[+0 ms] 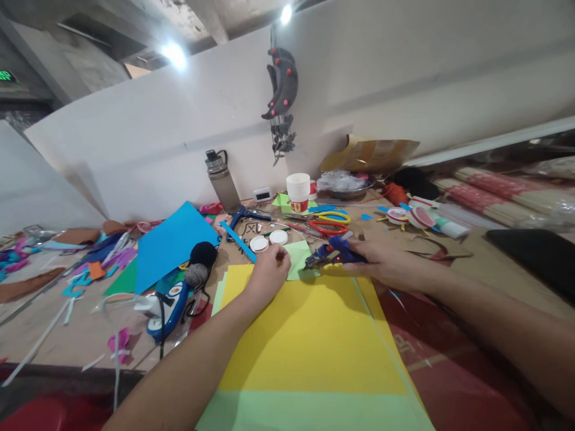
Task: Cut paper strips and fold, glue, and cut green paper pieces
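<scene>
A blue glue gun point(335, 251) with a small lit red light is gripped in my right hand point(371, 257). Its nozzle points left over a small light green paper piece point(299, 258). My left hand point(272, 269) is closed, thumb and fingers pressed together just left of that paper. What the fingertips hold, if anything, is hidden. Right behind them lie two round white lids point(278, 237), one partly covered by the hand. Below both hands spreads a large yellow sheet point(305, 335) on top of light green sheets point(314, 410).
Scissors with yellow handles point(332, 216) and red handles point(330, 227) lie behind the glue gun, near stacked paper cups point(299, 188). At left are a blue sheet point(173, 245), a blue-white power strip point(167, 311) and scraps. A bottle point(223, 182) stands at the wall.
</scene>
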The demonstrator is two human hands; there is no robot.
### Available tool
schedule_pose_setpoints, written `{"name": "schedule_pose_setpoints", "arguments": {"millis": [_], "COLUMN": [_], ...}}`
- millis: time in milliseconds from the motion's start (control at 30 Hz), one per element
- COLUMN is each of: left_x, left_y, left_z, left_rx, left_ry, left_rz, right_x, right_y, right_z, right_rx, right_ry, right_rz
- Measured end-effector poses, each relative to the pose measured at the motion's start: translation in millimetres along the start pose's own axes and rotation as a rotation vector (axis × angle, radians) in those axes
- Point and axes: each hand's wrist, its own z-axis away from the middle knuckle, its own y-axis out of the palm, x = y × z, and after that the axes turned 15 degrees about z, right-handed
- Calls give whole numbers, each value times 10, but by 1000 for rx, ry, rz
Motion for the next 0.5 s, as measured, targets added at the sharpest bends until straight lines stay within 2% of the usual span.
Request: {"name": "schedule_pose_setpoints", "arguments": {"millis": [100, 167, 400, 500], "left_x": [-3, -12, -13, -10], "left_y": [-2, -1, 12, 12], "left_z": [-4, -2, 8, 1], "left_rx": [2, 1, -3, -4], "left_ry": [-7, -6, 1, 19], "left_rz": [-9, -10, -1, -16], "right_x": [-46, -30, -1, -32], "right_y": [-30, -41, -238, -253], "right_z": [-26, -37, 77, 84], "right_rx": [-75, -80, 45, 59], "right_ry": [91, 130, 21, 27], "right_rz": [82, 119, 65, 76]}}
